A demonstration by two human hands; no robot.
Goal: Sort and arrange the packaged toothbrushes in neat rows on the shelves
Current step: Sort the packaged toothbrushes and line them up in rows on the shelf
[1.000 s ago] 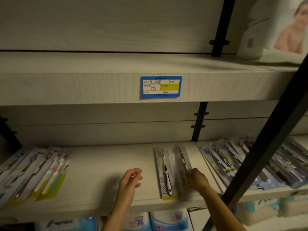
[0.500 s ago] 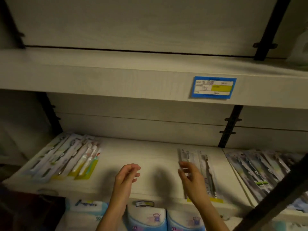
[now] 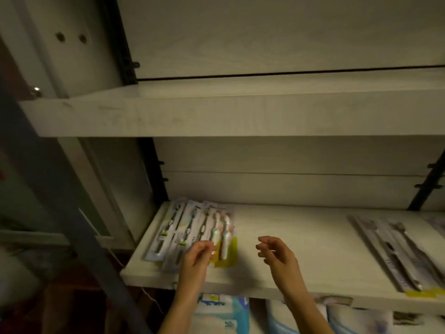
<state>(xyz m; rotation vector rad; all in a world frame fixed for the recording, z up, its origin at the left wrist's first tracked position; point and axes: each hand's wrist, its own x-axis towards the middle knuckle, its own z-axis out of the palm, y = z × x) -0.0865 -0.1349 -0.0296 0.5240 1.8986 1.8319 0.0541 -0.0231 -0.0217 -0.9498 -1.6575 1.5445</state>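
Lower shelf (image 3: 301, 251), left end: fanned toothbrush packs (image 3: 190, 227) are lying overlapped, heads to the back wall, yellow card edges showing at the near side. Printing on them is blurring past reading.

Right end: second group of toothbrush packs (image 3: 395, 251), well apart from the first, lettering too smeared to read.

Left hand (image 3: 196, 260) is hovering at the near edge of the fanned packs, fingers loosely curled; whether it is pinching a pack cannot be told.

Right hand (image 3: 277, 257) is hanging over bare shelf, fingers relaxed, holding nothing.

Below: soft wrapped packs (image 3: 224, 317), one showing "50".
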